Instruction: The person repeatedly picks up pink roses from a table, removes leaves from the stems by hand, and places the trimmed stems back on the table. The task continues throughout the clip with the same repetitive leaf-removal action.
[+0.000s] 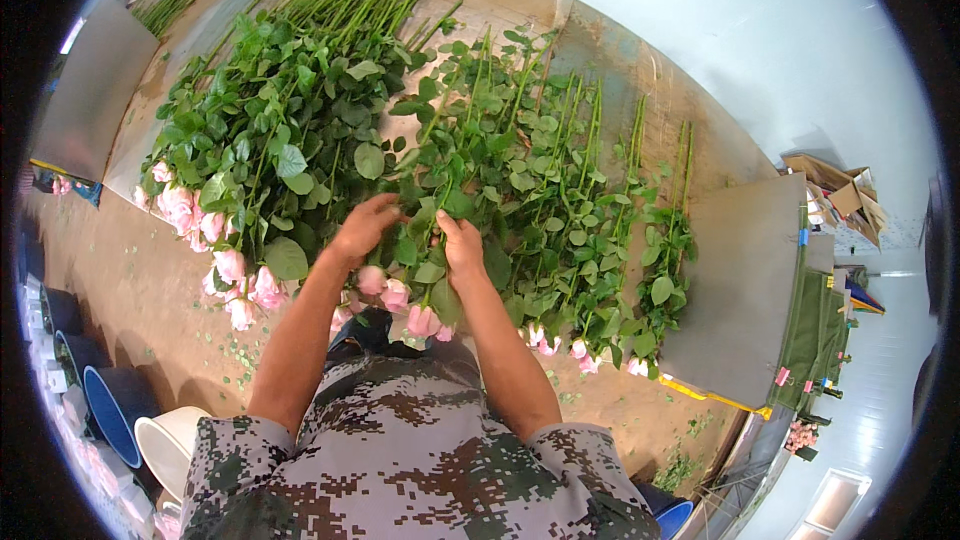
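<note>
My right hand [463,246] pinches a green rose stem [450,187] between thumb and fingers, in front of my chest. To its left, my left hand [369,226] reaches in among the leaves; its fingertips are partly hidden, and I cannot tell whether they grip anything. Below my hands hang pink rose heads [395,295] at the table's near edge. A big heap of leafy pink roses [300,105] lies on the left, stems pointing away from me. On the right, smaller groups of roses [585,187] lie side by side.
The worktable [630,75] has a grey upright panel [739,292] at its right end and another grey panel [97,90] at its left. Behind me on the left stand a blue bucket [112,412] and a white bucket [169,439]. Leaf scraps [232,345] litter the floor.
</note>
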Motion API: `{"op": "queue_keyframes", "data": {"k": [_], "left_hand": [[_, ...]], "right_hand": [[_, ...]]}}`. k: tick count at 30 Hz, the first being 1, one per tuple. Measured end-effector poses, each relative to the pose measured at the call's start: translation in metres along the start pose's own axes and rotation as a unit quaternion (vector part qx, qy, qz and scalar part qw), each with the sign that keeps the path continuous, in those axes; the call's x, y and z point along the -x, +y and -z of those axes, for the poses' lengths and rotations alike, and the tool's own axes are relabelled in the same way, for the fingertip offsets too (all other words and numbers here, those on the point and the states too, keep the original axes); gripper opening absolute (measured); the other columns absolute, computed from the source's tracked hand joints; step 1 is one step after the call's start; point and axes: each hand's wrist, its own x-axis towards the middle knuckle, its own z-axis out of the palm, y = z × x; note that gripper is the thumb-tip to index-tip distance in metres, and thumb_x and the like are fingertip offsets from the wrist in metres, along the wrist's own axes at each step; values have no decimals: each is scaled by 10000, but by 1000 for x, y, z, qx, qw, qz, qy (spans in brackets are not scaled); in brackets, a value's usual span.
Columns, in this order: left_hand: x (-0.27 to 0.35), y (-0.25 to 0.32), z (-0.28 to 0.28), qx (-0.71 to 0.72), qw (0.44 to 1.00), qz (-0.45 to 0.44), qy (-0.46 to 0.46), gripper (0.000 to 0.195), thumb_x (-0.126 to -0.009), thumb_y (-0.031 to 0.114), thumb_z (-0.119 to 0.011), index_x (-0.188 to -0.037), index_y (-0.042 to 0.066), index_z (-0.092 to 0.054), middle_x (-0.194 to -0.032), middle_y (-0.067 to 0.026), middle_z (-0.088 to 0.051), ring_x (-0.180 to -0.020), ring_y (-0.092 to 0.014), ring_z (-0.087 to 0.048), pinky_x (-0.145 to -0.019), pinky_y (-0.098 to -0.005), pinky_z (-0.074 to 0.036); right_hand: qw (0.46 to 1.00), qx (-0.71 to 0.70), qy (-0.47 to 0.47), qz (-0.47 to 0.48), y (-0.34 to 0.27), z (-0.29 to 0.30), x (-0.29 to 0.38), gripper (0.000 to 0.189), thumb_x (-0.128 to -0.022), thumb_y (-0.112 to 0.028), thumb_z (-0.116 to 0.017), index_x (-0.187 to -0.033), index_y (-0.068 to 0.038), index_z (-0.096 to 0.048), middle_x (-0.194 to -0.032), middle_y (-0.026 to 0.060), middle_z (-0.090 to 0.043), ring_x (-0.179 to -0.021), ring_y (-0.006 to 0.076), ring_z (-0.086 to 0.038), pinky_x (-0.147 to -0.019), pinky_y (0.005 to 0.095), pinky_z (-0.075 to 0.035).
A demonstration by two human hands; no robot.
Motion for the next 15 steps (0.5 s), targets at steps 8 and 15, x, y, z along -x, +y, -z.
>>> {"op": "queue_keyframes", "data": {"k": [8,15], "left_hand": [[1,-28,-19,-304,949,-42,66,540,-836,211,-674,-1285,-51,-529,-1220,-283,-609,-1129,-397,-599,-949,-416,-472],[12,-38,-28,-290,947,-61,128,457,-881,237,-588,-1270,-1,-557,-1198,-265,-621,-1103,-422,-599,-952,-442,-459]], "right_hand": [[964,240,107,39,32,-31,-10,427,-967,-365,-604,-947,60,-642,-726,99,-595,-659,221,-549,-666,416,-447],[942,321,95,33,40,-25,-16,438,-969,-354,-596,-805,52,-619,-694,146,-606,-638,287,-582,-629,462,-441]]}}
